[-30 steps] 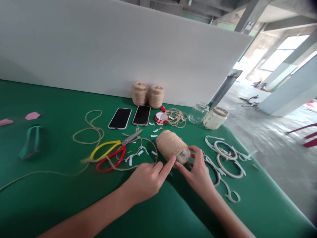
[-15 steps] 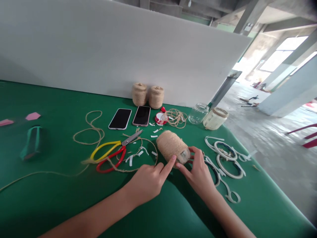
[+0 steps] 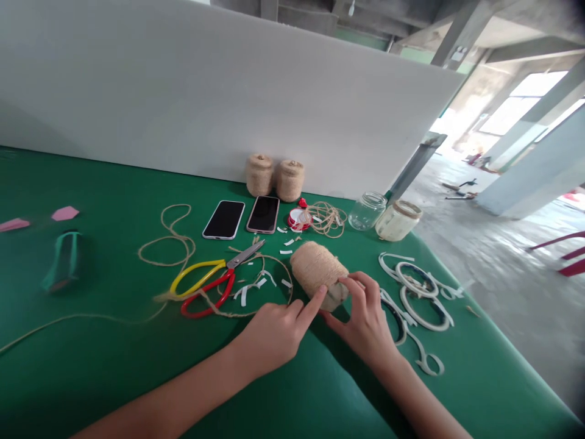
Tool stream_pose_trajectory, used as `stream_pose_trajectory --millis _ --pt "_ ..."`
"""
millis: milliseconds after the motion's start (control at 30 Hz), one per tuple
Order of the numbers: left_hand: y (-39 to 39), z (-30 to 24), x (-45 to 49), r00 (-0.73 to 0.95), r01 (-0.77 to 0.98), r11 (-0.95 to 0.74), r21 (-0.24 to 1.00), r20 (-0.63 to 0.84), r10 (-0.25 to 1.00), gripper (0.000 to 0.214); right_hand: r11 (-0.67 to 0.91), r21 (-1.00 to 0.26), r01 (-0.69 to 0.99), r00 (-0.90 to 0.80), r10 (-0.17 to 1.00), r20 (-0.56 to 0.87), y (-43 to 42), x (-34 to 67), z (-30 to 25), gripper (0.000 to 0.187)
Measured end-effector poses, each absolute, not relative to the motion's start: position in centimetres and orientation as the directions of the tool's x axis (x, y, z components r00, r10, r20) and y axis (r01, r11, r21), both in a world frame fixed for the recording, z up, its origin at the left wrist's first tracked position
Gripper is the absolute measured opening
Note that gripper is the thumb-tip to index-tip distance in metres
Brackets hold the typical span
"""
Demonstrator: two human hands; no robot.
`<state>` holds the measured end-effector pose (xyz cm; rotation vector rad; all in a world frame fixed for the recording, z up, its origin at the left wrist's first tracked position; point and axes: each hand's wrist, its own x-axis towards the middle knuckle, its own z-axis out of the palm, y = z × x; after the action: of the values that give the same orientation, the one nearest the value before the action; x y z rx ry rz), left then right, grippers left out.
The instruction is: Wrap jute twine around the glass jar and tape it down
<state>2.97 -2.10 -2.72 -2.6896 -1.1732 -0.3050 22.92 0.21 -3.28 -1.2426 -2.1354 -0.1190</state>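
Observation:
A jar wrapped in jute twine (image 3: 317, 271) lies on its side on the green table (image 3: 114, 366). My left hand (image 3: 274, 332) is mostly curled, its forefinger stretched out and pressing on the near end of the jar. My right hand (image 3: 365, 320) grips that same end, thumb below and fingers bent over the rim. A loose strand of twine (image 3: 256, 311) runs from the jar leftwards across the table. Scissors with a yellow and a red handle (image 3: 208, 283) lie just left of the jar.
Two twine-wrapped spools (image 3: 274, 177) stand at the white board (image 3: 205, 91). Two phones (image 3: 244, 216), a red tape roll (image 3: 298, 217), a twine coil (image 3: 326, 218), a clear glass jar (image 3: 365, 210), a cloudy jar (image 3: 397, 219). White rings and strips (image 3: 418, 292) lie right; the table edge runs there.
My right hand's fingers have come further over the jar's near end, hiding the bare glass seen before. The left forefinger stays pressed in place.

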Motion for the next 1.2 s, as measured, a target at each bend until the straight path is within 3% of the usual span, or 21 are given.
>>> stream_pose_trajectory --millis 233,400,500,667,767,900,1200 --pt "-1.93 -2.37 2.97 0.672 0.73 -0.672 -0.125 0.306 0.674 0.064 0.377 -0.594 0.711 -0.141 0.904 0.404 -0.14 22.38 -3.0 0.057" --pt "-1.92 -2.28 2.83 0.681 0.724 -0.674 -0.145 0.304 0.667 0.063 0.282 -0.721 0.633 -0.079 0.95 0.302 0.05 22.28 -3.17 0.055" --pt "-1.98 -2.36 2.76 0.685 0.721 -0.676 -0.152 0.3 0.664 0.062 0.281 -0.652 0.704 -0.089 0.946 0.312 0.12 22.5 -3.12 0.053" --pt "-1.96 -2.53 2.76 0.678 0.727 -0.668 -0.158 0.318 0.663 0.062 0.408 -0.329 0.852 -0.179 0.816 0.549 -0.03 22.88 -2.98 0.077" --pt "-2.02 -2.53 2.8 0.677 0.726 -0.669 -0.157 0.333 0.657 0.061 0.527 -0.235 0.817 -0.314 0.748 0.585 -0.1 22.82 -3.03 0.069" --pt "-2.14 -2.52 2.85 0.678 0.722 -0.675 -0.153 0.354 0.645 0.059 0.569 -0.242 0.786 -0.36 0.739 0.569 -0.05 22.62 -3.01 0.057" --pt "-2.05 -2.47 2.73 0.694 0.698 -0.696 -0.168 0.398 0.6 0.055 0.536 -0.377 0.755 -0.292 0.791 0.538 -0.05 22.64 -2.89 0.056"
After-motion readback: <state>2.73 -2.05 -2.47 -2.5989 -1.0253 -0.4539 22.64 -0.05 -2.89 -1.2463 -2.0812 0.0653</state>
